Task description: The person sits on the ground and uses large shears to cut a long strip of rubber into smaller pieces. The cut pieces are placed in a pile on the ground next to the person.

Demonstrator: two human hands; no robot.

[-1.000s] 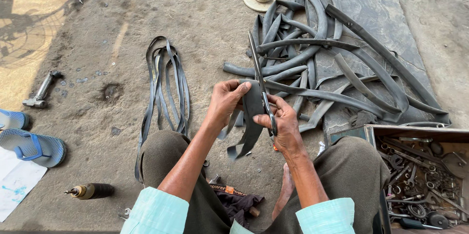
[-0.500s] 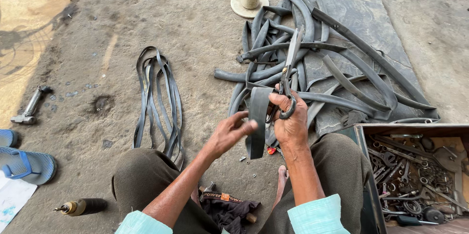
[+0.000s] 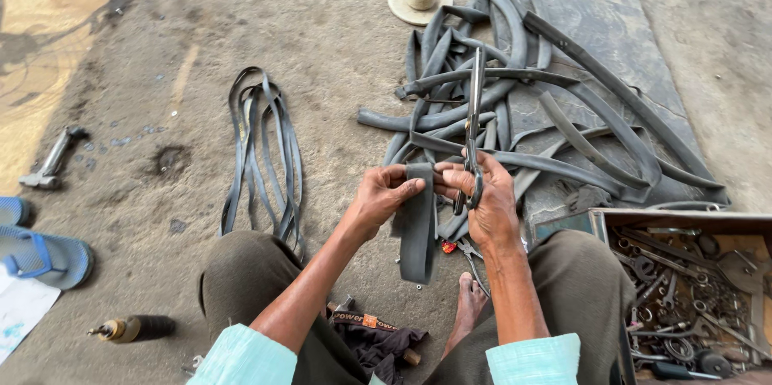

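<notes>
Seen from the head camera, the left hand (image 3: 384,196) pinches the top edge of a short strip of black rubber tube (image 3: 418,220), fingers curled over it so the strip hangs straight down between the knees. Just beside it, the right hand (image 3: 482,200) grasps a pair of long scissors (image 3: 473,124) by the handles, blades pointing up and away, and its fingertips also touch the strip's upper corner, probably to keep the rubber taut and flat. Beyond both hands lies a tangled heap of cut tube lengths (image 3: 515,112) on a dark mat (image 3: 595,23), within easy reach. Left of the left hand, a bundle of thin rubber bands (image 3: 265,152) lies apart on the ground. Right of the right hand, an open box of metal tools (image 3: 691,288) sits close by.
</notes>
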